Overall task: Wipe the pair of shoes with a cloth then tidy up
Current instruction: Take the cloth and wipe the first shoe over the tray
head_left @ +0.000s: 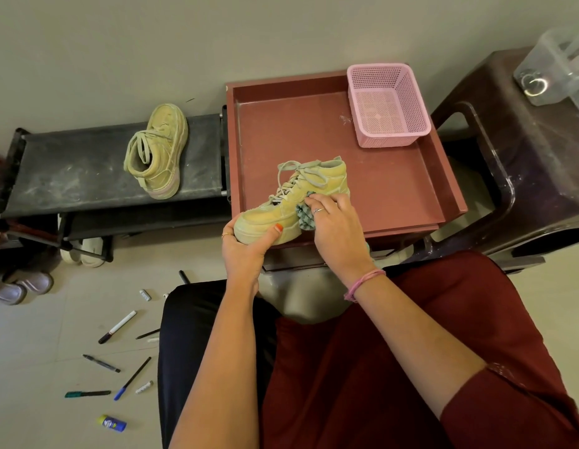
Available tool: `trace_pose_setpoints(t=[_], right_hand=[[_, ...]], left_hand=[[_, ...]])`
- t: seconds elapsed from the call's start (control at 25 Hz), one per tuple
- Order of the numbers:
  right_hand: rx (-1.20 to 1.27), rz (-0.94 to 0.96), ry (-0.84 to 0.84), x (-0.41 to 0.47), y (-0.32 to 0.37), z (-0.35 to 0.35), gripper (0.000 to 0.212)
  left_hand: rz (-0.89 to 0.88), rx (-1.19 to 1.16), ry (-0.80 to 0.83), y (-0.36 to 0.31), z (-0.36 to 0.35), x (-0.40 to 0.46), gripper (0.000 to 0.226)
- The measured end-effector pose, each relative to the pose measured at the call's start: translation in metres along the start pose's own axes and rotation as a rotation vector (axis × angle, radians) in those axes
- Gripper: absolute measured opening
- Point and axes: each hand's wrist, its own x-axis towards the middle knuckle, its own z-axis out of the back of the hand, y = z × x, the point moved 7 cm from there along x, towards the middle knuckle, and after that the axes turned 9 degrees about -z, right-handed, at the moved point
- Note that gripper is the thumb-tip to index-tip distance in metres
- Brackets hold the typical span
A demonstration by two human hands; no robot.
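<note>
A person seated in dark red clothing looks down at their two hands working over a reddish-brown tray table (pixel 411 189) with a raised rim. To its left stands a low black shoe rack (pixel 71 170) with a dusty top shelf, and to its right a dark brown plastic stool (pixel 524 163) carrying one clear plastic container (pixel 553 59). One empty pink mesh basket (pixel 388 105) sits in the tray's far right corner. There are two yellow-green high-top shoes with pale laces. One shoe (pixel 158 150) lies on the rack's top shelf, well apart from the other. The second shoe (pixel 291 202) rests at the tray's near edge, toe pointing left and jutting over the rim. The left hand (pixel 246 251) grips this shoe's toe from below, thumb curled up over the sole's side. The right hand (pixel 333 222) presses one bunched teal checked cloth (pixel 305 215) against the shoe's side, fingers curled around the cloth; it wears a ring, with a pink band at the wrist. Two pairs of pale footwear sit on the floor by the rack. Scattered on the floor at lower left are about six pens and markers (pixel 117 326), a few small caps, and one blue and yellow glue stick (pixel 112 423).
</note>
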Motion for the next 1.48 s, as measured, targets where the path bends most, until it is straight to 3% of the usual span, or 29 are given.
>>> trace_pose_setpoints(t=[0.24, 0.4, 0.48, 0.64, 0.76, 0.84, 1.0, 1.12, 1.24, 1.32, 1.4, 1.48], right_hand=[[0.102, 0.053, 0.046, -0.019, -0.017, -0.008, 0.052], [0.5, -0.473, 0.073, -0.021, -0.045, -0.015, 0.079], [0.63, -0.54, -0.01, -0.028, -0.024, -0.018, 0.073], [0.581, -0.192, 0.067, -0.048, 0.016, -0.028, 0.066], [0.232, 0.153, 0.069, -0.051, -0.004, -0.039, 0.066], [0.091, 0.182, 0.063, -0.04, -0.033, -0.043, 0.067], [0.038, 0.113, 0.002, -0.024, -0.05, -0.036, 0.054], [0.095, -0.011, -0.03, -0.022, -0.04, -0.036, 0.066], [0.423, -0.466, -0.033, -0.011, -0.06, -0.028, 0.06], [0.51, -0.727, -0.085, -0.004, -0.097, -0.017, 0.056], [0.504, -0.76, -0.166, 0.002, -0.123, 0.001, 0.055], [0.497, -0.706, -0.113, 0.007, -0.125, 0.0, 0.054]], left_hand=[[0.001, 0.002, -0.028, 0.002, 0.001, 0.001, 0.069], [0.02, -0.039, -0.011, 0.006, -0.007, 0.003, 0.064], [0.028, -0.044, -0.006, 0.008, -0.012, 0.002, 0.058], [0.027, -0.067, 0.022, 0.009, -0.015, 0.008, 0.05], [0.034, -0.054, 0.018, 0.009, -0.014, 0.008, 0.048], [0.033, -0.046, 0.007, 0.008, -0.014, 0.007, 0.047], [0.059, -0.043, -0.024, 0.007, -0.015, 0.009, 0.05], [0.075, -0.04, -0.03, 0.007, -0.015, 0.008, 0.05], [0.071, -0.038, -0.028, 0.008, -0.013, 0.009, 0.053], [0.075, -0.027, -0.015, 0.01, -0.011, 0.01, 0.053], [0.076, -0.018, -0.009, 0.012, -0.009, 0.012, 0.053], [0.077, -0.023, -0.007, 0.013, -0.009, 0.013, 0.054]])
